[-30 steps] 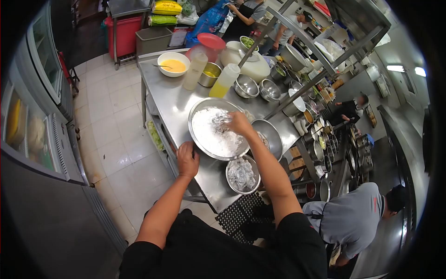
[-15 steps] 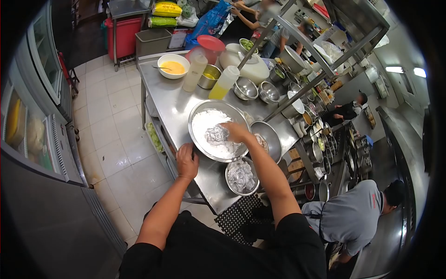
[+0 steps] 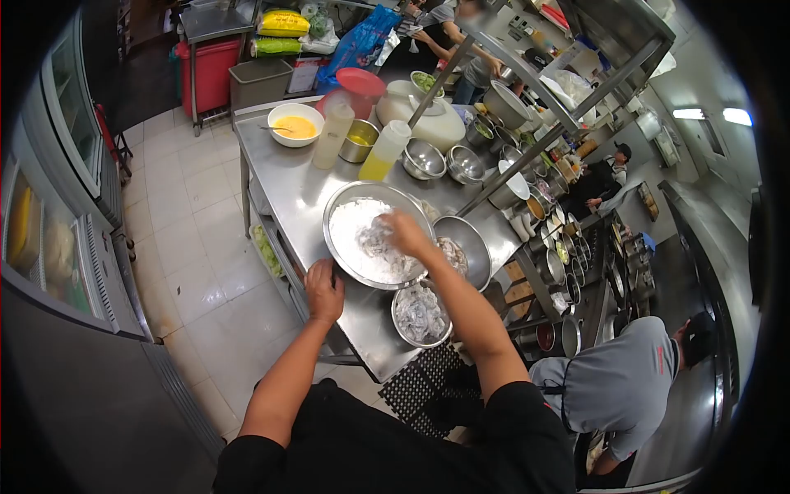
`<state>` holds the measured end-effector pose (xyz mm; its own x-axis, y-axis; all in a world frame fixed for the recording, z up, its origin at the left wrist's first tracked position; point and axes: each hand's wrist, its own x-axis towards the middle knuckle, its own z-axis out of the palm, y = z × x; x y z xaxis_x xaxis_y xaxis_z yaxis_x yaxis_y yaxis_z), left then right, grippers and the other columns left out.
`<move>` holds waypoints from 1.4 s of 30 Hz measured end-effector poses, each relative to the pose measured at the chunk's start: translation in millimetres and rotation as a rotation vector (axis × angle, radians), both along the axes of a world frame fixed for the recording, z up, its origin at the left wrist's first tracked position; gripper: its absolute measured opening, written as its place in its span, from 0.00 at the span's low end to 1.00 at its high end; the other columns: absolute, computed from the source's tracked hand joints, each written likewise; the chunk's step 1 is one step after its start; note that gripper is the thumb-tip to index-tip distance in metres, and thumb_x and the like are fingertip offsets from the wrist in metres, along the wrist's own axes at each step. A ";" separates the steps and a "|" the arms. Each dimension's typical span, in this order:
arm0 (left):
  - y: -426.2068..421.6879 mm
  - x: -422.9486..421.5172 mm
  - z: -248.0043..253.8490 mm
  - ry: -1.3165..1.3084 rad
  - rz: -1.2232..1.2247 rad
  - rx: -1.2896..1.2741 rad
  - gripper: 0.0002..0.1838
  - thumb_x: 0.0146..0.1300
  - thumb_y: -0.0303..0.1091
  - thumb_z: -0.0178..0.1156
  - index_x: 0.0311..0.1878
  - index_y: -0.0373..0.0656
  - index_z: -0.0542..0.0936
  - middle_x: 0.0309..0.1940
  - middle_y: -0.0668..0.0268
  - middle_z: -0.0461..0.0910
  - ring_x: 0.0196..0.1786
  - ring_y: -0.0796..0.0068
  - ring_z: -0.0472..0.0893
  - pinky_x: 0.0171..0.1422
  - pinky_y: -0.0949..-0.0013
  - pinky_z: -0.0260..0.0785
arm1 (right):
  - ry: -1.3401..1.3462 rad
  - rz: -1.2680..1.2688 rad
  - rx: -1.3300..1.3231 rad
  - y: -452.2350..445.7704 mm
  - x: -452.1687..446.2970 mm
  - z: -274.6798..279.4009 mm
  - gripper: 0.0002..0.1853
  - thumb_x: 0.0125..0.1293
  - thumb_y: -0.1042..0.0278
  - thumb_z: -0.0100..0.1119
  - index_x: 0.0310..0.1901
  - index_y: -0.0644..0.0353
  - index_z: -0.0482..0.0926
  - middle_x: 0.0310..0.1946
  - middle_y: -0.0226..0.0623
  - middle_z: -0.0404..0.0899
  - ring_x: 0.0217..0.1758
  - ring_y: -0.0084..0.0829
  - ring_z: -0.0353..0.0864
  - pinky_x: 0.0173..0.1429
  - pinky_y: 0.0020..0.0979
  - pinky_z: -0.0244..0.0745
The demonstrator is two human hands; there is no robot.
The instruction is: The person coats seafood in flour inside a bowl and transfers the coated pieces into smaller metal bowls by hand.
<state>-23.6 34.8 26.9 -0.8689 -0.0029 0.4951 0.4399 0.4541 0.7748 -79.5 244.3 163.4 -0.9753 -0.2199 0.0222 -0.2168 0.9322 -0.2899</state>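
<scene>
My right hand [image 3: 403, 234] is inside a large steel bowl [image 3: 329, 216] of white flour [image 3: 354, 224], over a floured lump. Its fingers are blurred and partly hidden, so their grip is unclear. My left hand [image 3: 325, 290] rests at the edge of the steel table [image 3: 280, 177], just below the bowl, its fingers partly curled and what is under them hidden. Nearest me stands a smaller steel bowl [image 3: 398, 331] with flour-coated pieces [image 3: 420, 314]. To the right, behind my right forearm, another steel bowl [image 3: 473, 239] holds pale pieces [image 3: 453, 255].
A white bowl of yellow liquid [image 3: 295, 126], two squeeze bottles [image 3: 384, 153], a steel pot [image 3: 359, 141] and small steel bowls [image 3: 425, 158] stand at the back. Shelf posts [image 3: 510, 177] rise at the right. A co-worker in grey [image 3: 613, 379] bends at the lower right.
The whole view has shifted slightly, with the table now a little further left. My right hand has moved about within the flour bowl. My left hand stays by the table edge.
</scene>
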 end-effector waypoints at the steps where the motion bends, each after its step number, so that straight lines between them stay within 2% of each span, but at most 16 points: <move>1: -0.4 0.1 -0.4 -0.001 -0.003 -0.003 0.21 0.53 0.24 0.58 0.53 0.37 0.74 0.50 0.53 0.76 0.59 0.52 0.71 0.63 0.53 0.60 | 0.018 -0.053 -0.034 7.6 -1.2 7.8 0.27 0.47 0.77 0.66 0.54 0.63 0.78 0.46 0.57 0.76 0.51 0.55 0.76 0.56 0.41 0.72; 3: -0.5 0.7 -0.2 -0.002 -0.006 -0.005 0.21 0.53 0.24 0.58 0.53 0.36 0.74 0.50 0.53 0.76 0.59 0.53 0.71 0.63 0.53 0.60 | -0.021 -0.020 -0.056 24.1 -0.8 16.2 0.25 0.47 0.78 0.64 0.52 0.65 0.78 0.49 0.58 0.76 0.53 0.55 0.76 0.57 0.41 0.71; 5: -0.2 -0.7 0.6 -0.008 -0.007 -0.005 0.20 0.54 0.24 0.58 0.53 0.36 0.75 0.50 0.54 0.76 0.59 0.52 0.71 0.64 0.54 0.60 | -0.211 -0.033 -0.035 28.0 5.2 35.0 0.28 0.47 0.79 0.63 0.55 0.65 0.76 0.51 0.58 0.75 0.56 0.53 0.75 0.59 0.40 0.71; 6: 0.0 -1.4 1.1 -0.008 -0.004 -0.003 0.20 0.54 0.24 0.58 0.53 0.36 0.75 0.50 0.54 0.76 0.59 0.52 0.71 0.64 0.54 0.60 | -0.228 0.082 0.054 35.0 1.0 23.1 0.33 0.48 0.80 0.62 0.60 0.60 0.73 0.58 0.60 0.71 0.60 0.54 0.73 0.62 0.40 0.70; 7: -0.1 -1.1 1.1 -0.001 0.001 -0.006 0.20 0.54 0.24 0.58 0.53 0.37 0.75 0.50 0.54 0.76 0.59 0.52 0.71 0.64 0.54 0.60 | -0.229 0.084 0.056 42.8 4.7 9.8 0.33 0.48 0.80 0.62 0.60 0.60 0.73 0.58 0.60 0.71 0.60 0.54 0.73 0.62 0.40 0.70; 10: -0.5 0.7 0.3 0.001 -0.004 -0.008 0.20 0.54 0.24 0.58 0.53 0.37 0.75 0.50 0.54 0.76 0.59 0.52 0.71 0.64 0.54 0.60 | -0.327 -0.030 0.285 5.8 31.9 4.8 0.37 0.47 0.78 0.64 0.63 0.47 0.71 0.64 0.60 0.62 0.61 0.57 0.71 0.62 0.43 0.70; 13: -0.9 -2.1 3.4 -0.005 -0.010 0.002 0.20 0.54 0.24 0.58 0.53 0.37 0.74 0.50 0.54 0.76 0.59 0.52 0.72 0.64 0.54 0.60 | -0.268 -0.044 0.113 19.4 16.1 -3.5 0.33 0.46 0.75 0.68 0.59 0.54 0.74 0.59 0.58 0.68 0.58 0.55 0.73 0.60 0.43 0.71; 14: -1.8 -0.3 3.0 -0.014 -0.022 0.007 0.21 0.54 0.24 0.58 0.53 0.37 0.74 0.50 0.55 0.76 0.59 0.52 0.72 0.63 0.54 0.60 | -0.271 -0.042 0.108 19.7 13.6 0.4 0.33 0.46 0.75 0.68 0.59 0.54 0.74 0.59 0.58 0.68 0.58 0.55 0.73 0.60 0.43 0.71; 16: -1.4 0.9 3.6 -0.002 -0.010 0.002 0.20 0.54 0.24 0.58 0.53 0.38 0.74 0.50 0.55 0.76 0.58 0.52 0.72 0.63 0.54 0.61 | -0.146 -0.009 0.112 22.9 6.8 11.5 0.30 0.44 0.71 0.70 0.54 0.63 0.76 0.53 0.56 0.74 0.55 0.53 0.75 0.58 0.42 0.72; 19: -1.2 -0.5 4.6 -0.001 -0.010 0.008 0.20 0.53 0.23 0.58 0.53 0.38 0.74 0.50 0.55 0.76 0.58 0.52 0.72 0.63 0.54 0.61 | -0.163 -0.003 0.178 21.3 -2.7 19.3 0.28 0.43 0.70 0.71 0.49 0.68 0.77 0.48 0.55 0.78 0.54 0.51 0.76 0.59 0.40 0.72; 23: -2.4 -0.5 6.1 -0.012 -0.017 0.012 0.20 0.53 0.23 0.58 0.52 0.38 0.74 0.50 0.54 0.76 0.58 0.51 0.72 0.63 0.54 0.61 | -0.181 -0.056 0.156 27.1 -10.5 18.4 0.29 0.42 0.68 0.71 0.49 0.68 0.77 0.49 0.55 0.78 0.54 0.51 0.77 0.59 0.39 0.72; 29: -0.5 -1.8 1.7 0.006 -0.015 0.013 0.20 0.53 0.23 0.58 0.52 0.37 0.74 0.49 0.54 0.76 0.58 0.51 0.72 0.63 0.53 0.61 | -0.273 -0.081 0.107 45.4 -22.8 4.6 0.37 0.41 0.70 0.70 0.58 0.66 0.71 0.52 0.55 0.77 0.56 0.49 0.77 0.60 0.38 0.72; 32: 0.9 -1.8 3.5 0.002 -0.006 0.001 0.21 0.52 0.23 0.58 0.52 0.36 0.74 0.49 0.53 0.76 0.58 0.51 0.72 0.63 0.53 0.61 | -0.425 -0.050 0.224 27.6 -19.6 9.2 0.41 0.41 0.71 0.70 0.62 0.63 0.67 0.53 0.55 0.76 0.57 0.47 0.77 0.60 0.37 0.72; 35: 0.5 -1.5 4.6 -0.010 -0.019 0.017 0.21 0.52 0.23 0.59 0.52 0.36 0.74 0.50 0.53 0.75 0.58 0.51 0.72 0.63 0.53 0.61 | -0.456 -0.135 0.339 24.6 -21.7 -9.0 0.39 0.40 0.70 0.71 0.60 0.61 0.71 0.53 0.55 0.77 0.57 0.47 0.77 0.60 0.37 0.73; 37: 0.1 -0.3 5.6 -0.004 -0.011 0.003 0.20 0.52 0.23 0.59 0.52 0.36 0.74 0.50 0.53 0.75 0.58 0.51 0.72 0.63 0.53 0.61 | -0.269 -0.071 0.270 38.7 -22.8 -19.4 0.35 0.39 0.68 0.73 0.55 0.63 0.76 0.49 0.54 0.79 0.54 0.48 0.79 0.59 0.39 0.73; 42: 2.0 -0.4 0.8 0.002 -0.012 -0.013 0.20 0.52 0.24 0.59 0.52 0.36 0.74 0.50 0.52 0.75 0.59 0.50 0.71 0.64 0.53 0.60 | -0.118 -0.199 -0.005 51.0 -7.5 29.9 0.32 0.42 0.67 0.75 0.53 0.65 0.78 0.47 0.54 0.81 0.51 0.47 0.81 0.55 0.37 0.75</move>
